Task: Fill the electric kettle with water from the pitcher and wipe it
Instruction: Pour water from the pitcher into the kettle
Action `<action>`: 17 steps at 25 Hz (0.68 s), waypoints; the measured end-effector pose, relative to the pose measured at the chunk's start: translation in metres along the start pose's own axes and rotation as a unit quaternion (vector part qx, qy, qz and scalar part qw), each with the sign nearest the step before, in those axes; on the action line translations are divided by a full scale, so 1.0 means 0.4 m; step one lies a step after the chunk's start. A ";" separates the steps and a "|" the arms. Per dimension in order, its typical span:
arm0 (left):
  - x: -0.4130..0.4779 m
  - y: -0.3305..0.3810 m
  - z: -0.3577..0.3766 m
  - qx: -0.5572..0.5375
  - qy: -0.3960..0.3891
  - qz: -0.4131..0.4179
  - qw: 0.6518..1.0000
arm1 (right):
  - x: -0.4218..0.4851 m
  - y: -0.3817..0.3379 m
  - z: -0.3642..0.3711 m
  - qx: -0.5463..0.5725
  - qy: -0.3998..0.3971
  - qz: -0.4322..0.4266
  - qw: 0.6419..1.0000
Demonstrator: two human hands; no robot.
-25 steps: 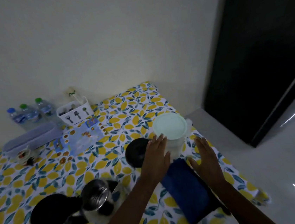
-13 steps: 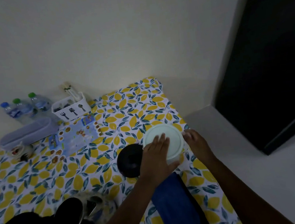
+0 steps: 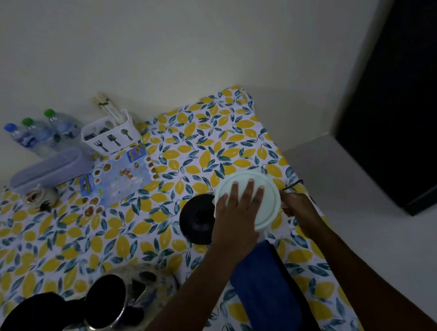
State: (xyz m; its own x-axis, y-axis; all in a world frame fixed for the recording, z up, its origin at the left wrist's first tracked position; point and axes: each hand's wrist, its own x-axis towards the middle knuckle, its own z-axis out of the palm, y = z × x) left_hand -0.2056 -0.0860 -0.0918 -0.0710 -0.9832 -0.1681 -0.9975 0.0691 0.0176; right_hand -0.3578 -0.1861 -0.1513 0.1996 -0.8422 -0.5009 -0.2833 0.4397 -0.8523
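Observation:
A clear pitcher with a pale round lid (image 3: 269,200) stands near the table's right edge. My left hand (image 3: 237,212) lies flat on that lid, fingers spread. My right hand (image 3: 297,205) is closed around the pitcher's right side, at its handle. The steel electric kettle (image 3: 113,302) stands at the near left with its black lid (image 3: 28,325) swung open. Its round black base (image 3: 197,219) sits just left of the pitcher. A folded blue cloth (image 3: 267,293) lies in front of the pitcher, between my forearms.
A lemon-print cloth (image 3: 204,150) covers the table. At the back left stand three water bottles (image 3: 39,134), a white cutlery holder (image 3: 110,135), a long lidded box (image 3: 49,169) and a printed leaflet (image 3: 118,178). A dark doorway (image 3: 406,76) is on the right.
Both hands moved forward from above the blue cloth to the pitcher. The left hand settled on its lid and the right hand closed on its side. The view shifted right.

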 end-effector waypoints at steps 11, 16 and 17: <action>-0.210 -0.016 -0.072 -0.053 0.027 -0.006 0.998 | -0.210 0.026 0.070 0.049 0.003 -0.136 0.990; -0.350 -0.066 -0.099 -0.030 0.027 -0.037 0.999 | -0.317 0.000 0.173 0.033 -0.022 -0.141 0.989; -0.380 -0.081 -0.098 -0.040 0.028 -0.043 0.998 | -0.336 -0.001 0.198 0.036 -0.029 -0.146 0.988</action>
State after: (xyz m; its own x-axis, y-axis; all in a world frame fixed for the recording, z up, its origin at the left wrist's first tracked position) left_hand -0.1624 0.0547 -0.0280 0.0167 -0.9929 -0.1179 -0.9961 -0.0267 0.0836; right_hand -0.3103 -0.0485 -0.0954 0.3162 -0.9182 -0.2387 -0.1395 0.2039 -0.9690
